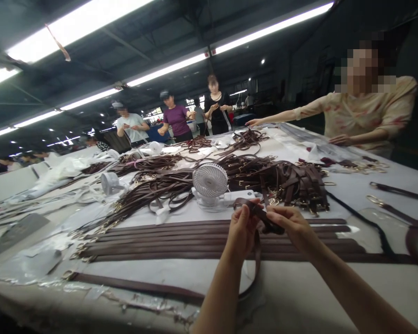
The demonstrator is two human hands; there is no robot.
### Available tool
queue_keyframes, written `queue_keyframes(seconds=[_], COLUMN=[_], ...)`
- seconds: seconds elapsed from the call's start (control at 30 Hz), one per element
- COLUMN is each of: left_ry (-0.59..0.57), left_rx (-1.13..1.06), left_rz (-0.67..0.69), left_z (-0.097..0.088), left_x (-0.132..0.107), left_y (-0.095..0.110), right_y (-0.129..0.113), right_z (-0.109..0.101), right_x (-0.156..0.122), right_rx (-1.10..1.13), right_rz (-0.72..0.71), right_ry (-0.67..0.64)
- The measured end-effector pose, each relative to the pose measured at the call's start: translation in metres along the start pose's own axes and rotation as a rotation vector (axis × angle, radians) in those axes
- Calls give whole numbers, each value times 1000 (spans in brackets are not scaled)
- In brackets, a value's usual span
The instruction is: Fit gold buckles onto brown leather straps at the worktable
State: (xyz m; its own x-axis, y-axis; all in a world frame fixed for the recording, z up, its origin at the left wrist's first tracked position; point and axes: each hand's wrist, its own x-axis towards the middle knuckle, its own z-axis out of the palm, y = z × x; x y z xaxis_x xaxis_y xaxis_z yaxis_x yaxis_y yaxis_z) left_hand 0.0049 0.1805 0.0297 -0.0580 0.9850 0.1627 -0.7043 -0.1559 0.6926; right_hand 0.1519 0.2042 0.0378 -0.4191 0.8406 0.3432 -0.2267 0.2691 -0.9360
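My left hand (241, 231) and my right hand (288, 226) both pinch a dark brown leather strap (261, 217) in front of me, just above the table. Its tail hangs down past my left hand and curves toward the tabletop. Under my hands lies a row of long, flat brown leather straps (209, 242), side by side with metal clasps at their left ends. Just beyond my hands, a heap of brown straps with gold-coloured clasps (278, 183) lies across the white-covered table (292, 287).
A small white desk fan (210, 183) stands just past my hands, and another (110, 183) lies to the left. A co-worker's arm (275, 114) reaches across the far right of the table. Several people stand at the far side, handling straps.
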Motion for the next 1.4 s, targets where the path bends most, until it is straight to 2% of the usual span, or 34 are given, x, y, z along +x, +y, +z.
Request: queue_keyframes(seconds=[0.23,0.37,0.43,0.6,0.7,0.8,0.9,1.07,1.3,1.4], left_ry=[20,46,48,-1,-46,-94,-109,-89,47,59], left_rx=[41,72,81,106,140,132,111,42,-72,-94], left_rz=[2,29,35,26,4,-25,-38,-66,-157,-191], left_z=[3,8,10,11,4,-3,-5,4,10,13], left_x=[-2,-5,-6,-7,-4,-1,-1,-5,-5,-6], left_y=[2,3,3,5,6,3,-2,-7,-8,-14], right_y=[-1,-1,0,4,4,5,7,10,12,14], right_z=[4,9,11,12,11,13,19,30,35,35], right_x=[-2,-7,-8,-8,-8,-9,-11,-15,-15,-15], right_rx=[-106,-271,-300,-226,-228,-267,-311,-348,-415,-434], right_rz=[-100,-221,-231,-180,-210,-256,-307,-317,-392,-437], right_ry=[53,238,286,186,159,185,283,473,488,497])
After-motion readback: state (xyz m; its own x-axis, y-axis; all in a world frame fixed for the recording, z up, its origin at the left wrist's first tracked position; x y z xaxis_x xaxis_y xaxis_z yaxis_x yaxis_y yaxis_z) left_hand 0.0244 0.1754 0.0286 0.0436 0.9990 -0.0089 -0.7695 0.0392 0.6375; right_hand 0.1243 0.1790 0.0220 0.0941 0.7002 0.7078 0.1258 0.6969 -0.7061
